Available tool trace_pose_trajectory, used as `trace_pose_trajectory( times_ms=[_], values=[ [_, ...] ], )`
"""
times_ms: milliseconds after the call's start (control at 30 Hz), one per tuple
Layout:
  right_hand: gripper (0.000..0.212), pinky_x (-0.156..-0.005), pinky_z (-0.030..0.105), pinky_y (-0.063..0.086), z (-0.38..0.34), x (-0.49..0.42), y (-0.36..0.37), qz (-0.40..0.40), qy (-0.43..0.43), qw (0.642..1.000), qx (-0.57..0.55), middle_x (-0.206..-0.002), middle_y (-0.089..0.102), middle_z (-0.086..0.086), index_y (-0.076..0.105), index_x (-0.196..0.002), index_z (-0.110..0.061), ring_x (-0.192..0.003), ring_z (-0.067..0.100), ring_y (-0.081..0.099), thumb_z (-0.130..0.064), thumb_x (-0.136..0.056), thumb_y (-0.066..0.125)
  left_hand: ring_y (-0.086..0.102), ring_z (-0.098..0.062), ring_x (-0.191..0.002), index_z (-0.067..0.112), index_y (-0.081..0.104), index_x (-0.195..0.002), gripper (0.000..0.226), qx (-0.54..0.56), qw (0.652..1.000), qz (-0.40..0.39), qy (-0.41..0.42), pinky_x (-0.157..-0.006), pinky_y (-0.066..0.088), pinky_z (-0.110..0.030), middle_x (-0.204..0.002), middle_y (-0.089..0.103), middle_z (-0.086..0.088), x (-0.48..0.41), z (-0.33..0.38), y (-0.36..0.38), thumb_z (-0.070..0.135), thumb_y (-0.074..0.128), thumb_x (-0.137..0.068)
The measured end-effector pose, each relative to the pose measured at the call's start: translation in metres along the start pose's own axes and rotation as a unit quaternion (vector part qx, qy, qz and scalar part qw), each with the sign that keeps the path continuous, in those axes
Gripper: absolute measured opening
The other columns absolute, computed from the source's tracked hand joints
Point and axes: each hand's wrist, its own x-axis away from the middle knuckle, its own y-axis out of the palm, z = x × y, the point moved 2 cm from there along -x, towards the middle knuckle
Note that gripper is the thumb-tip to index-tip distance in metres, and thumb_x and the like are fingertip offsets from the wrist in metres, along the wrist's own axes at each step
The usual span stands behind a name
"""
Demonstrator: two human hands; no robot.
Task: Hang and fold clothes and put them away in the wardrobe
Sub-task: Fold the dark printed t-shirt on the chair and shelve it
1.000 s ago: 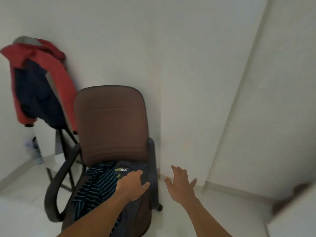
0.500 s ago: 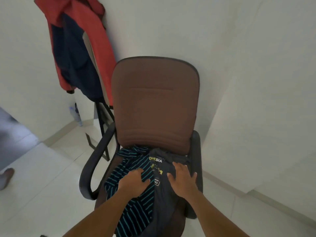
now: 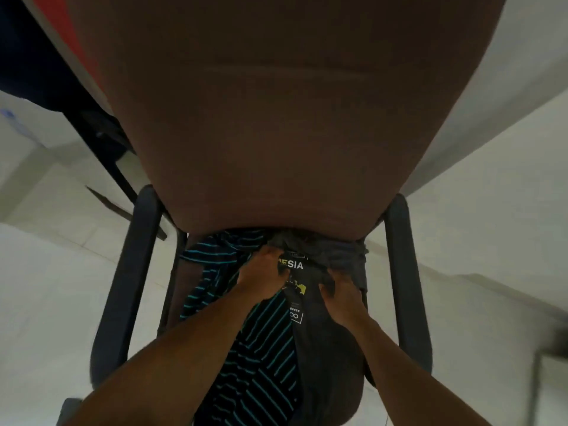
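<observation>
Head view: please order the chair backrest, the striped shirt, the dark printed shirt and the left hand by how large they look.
1. chair backrest: largest, though close to the camera.
2. striped shirt and dark printed shirt: alike, not ranked.
3. left hand: smallest.

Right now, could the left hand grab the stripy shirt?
Probably yes. The striped shirt lies right beneath the left hand with nothing between, though its fingers are curled into the dark printed shirt.
</observation>
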Motion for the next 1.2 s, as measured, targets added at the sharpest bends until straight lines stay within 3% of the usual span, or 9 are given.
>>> trace_pose_trajectory(
  times_ms=[233, 400, 567, 667, 733, 833, 933, 1133, 1200],
  values=[
    [0.045, -0.115, 0.057, 0.03, 0.004, -0.06, 0.009, -0.038, -0.002, 0.998, 0.052, -0.158, 0.028, 0.006, 0.047, -0.144, -0.029, -0.142, 0.031, 0.037, -0.04, -0.1, 0.05, 0.034, -0.025, -0.142, 0.021, 0.045, -0.144, 0.052, 0.011, 0.999, -0.017, 0.039, -0.114, 0.036, -0.045, -0.159, 0.025, -0.003, -0.071, -0.015, 0.023, 0.026, 0.062, -0.095],
    [0.035, -0.113, 0.057, 0.033, 0.013, -0.086, 0.022, -0.05, 0.003, 0.998, 0.032, -0.158, 0.023, 0.006, 0.06, -0.131, -0.032, -0.14, 0.032, 0.038, -0.035, -0.097, 0.054, 0.049, -0.026, -0.131, 0.02, 0.052, -0.135, 0.04, 0.052, 0.997, -0.056, 0.031, -0.111, 0.041, -0.04, -0.162, 0.018, -0.003, -0.095, -0.025, 0.039, 0.014, 0.059, -0.096],
    [0.048, -0.113, 0.06, 0.031, 0.014, -0.088, 0.026, -0.045, 0.012, 0.998, 0.05, -0.158, 0.028, 0.0, 0.048, -0.144, -0.026, -0.144, 0.031, 0.026, -0.036, -0.098, 0.052, 0.055, -0.023, -0.115, 0.022, 0.05, -0.124, 0.035, 0.108, 0.994, -0.017, 0.016, -0.1, 0.047, -0.037, -0.137, 0.046, -0.007, -0.102, -0.026, 0.047, 0.005, 0.056, -0.093],
    [0.052, -0.112, 0.06, 0.031, 0.014, -0.078, 0.023, -0.016, -0.003, 0.999, 0.03, -0.155, 0.034, -0.003, 0.045, -0.146, -0.024, -0.143, 0.026, 0.03, -0.037, -0.097, 0.053, 0.055, -0.022, -0.121, 0.028, 0.033, -0.146, 0.063, 0.14, 0.99, -0.02, -0.026, -0.105, 0.046, -0.04, -0.133, 0.056, -0.005, -0.098, -0.025, 0.048, 0.006, 0.059, -0.093],
    [0.051, -0.112, 0.06, 0.031, 0.014, -0.068, 0.018, 0.009, -0.025, 1.0, 0.009, -0.152, 0.038, -0.004, 0.047, -0.144, -0.023, -0.141, 0.023, 0.034, -0.036, -0.096, 0.055, 0.06, -0.016, -0.114, 0.029, 0.021, -0.156, 0.078, 0.13, 0.99, -0.043, -0.035, -0.105, 0.047, -0.038, -0.12, 0.065, 0.004, -0.095, -0.024, 0.049, 0.009, 0.062, -0.093],
    [0.051, -0.112, 0.057, 0.033, 0.016, -0.054, 0.009, 0.043, -0.058, 0.997, -0.02, -0.15, 0.042, -0.005, 0.049, -0.143, -0.022, -0.138, 0.02, 0.039, -0.031, -0.094, 0.059, 0.065, -0.015, -0.099, 0.029, 0.042, -0.148, 0.061, 0.089, 0.994, -0.062, -0.005, -0.097, 0.053, -0.038, -0.099, 0.071, 0.011, -0.088, -0.022, 0.046, 0.008, 0.058, -0.094],
    [0.052, -0.114, 0.054, 0.033, 0.018, -0.039, -0.001, 0.061, -0.084, 0.994, -0.028, -0.15, 0.041, -0.005, 0.05, -0.143, -0.021, -0.137, 0.019, 0.041, -0.03, -0.093, 0.061, 0.064, -0.014, -0.101, 0.029, 0.057, -0.135, 0.047, 0.03, 0.997, -0.069, 0.022, -0.092, 0.054, -0.039, -0.106, 0.071, 0.007, -0.076, -0.016, 0.041, 0.009, 0.054, -0.094],
    [0.049, -0.115, 0.052, 0.032, 0.029, -0.018, -0.002, 0.05, -0.122, 0.991, 0.003, -0.15, 0.043, -0.004, 0.05, -0.143, -0.022, -0.137, 0.019, 0.042, -0.032, -0.096, 0.057, 0.048, -0.024, -0.128, 0.026, 0.047, -0.144, 0.053, -0.052, 0.992, 0.015, 0.11, -0.104, 0.045, -0.043, -0.143, 0.047, -0.001, -0.075, -0.004, 0.038, 0.016, 0.061, -0.094],
    [0.042, -0.113, 0.051, 0.036, 0.035, -0.015, 0.003, 0.05, -0.129, 0.99, 0.02, -0.143, 0.05, -0.003, 0.058, -0.136, -0.019, -0.129, 0.019, 0.051, -0.032, -0.096, 0.057, 0.041, -0.026, -0.131, 0.028, 0.038, -0.15, 0.064, -0.111, 0.978, 0.0, 0.175, -0.106, 0.041, -0.045, -0.151, 0.039, 0.001, -0.08, 0.006, 0.039, 0.01, 0.059, -0.093]
  ],
)
